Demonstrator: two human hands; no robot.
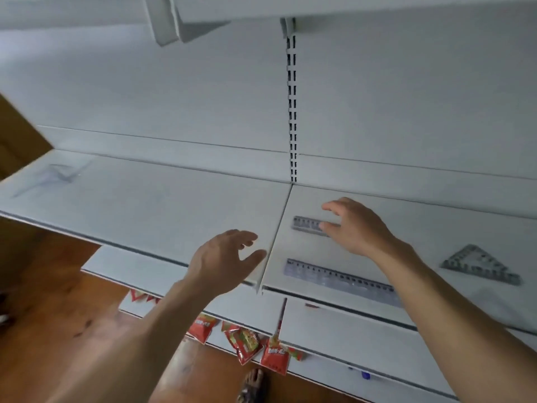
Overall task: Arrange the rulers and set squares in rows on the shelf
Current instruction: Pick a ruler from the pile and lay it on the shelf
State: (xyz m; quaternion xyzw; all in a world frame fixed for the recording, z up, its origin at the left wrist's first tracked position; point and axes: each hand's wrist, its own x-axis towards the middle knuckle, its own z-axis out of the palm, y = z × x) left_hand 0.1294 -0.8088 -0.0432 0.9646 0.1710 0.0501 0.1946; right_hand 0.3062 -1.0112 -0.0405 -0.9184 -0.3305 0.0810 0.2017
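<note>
**Two rulers and one set square on the right-hand shelf board, both hands open**

Three measuring tools lie flat on the right board of the white shelf (145, 205). A short grey ruler (306, 223) sits towards the back, just right of the seam between the two boards. A longer clear ruler (340, 279) lies near the front edge, roughly parallel to the short one and well apart from it. A grey set square (479, 267) lies farther right, its long side towards the front, apart from both rulers.

The right hand (357, 228) is over the right end of the short ruler and hides that end. Its fingers are spread and loosely bent, the thumb tip lying across the ruler and the forefinger reaching past the ruler's far edge. It grips nothing; whether the thumb actually presses the ruler cannot be told.

The left hand (229, 260) hangs above the front of the shelf at the seam, palm turned towards the right, fingers relaxed and parted, holding nothing and touching nothing.

On the left board, near its far left end, there are faint clear shapes (58, 175), too blurred to name. A slotted upright post (292, 112) runs up the back panel above the seam. Below the shelf are a lower shelf (348, 330), red snack packets (247, 344), a wooden floor (58, 301) and a sandalled foot (254, 385).
</note>
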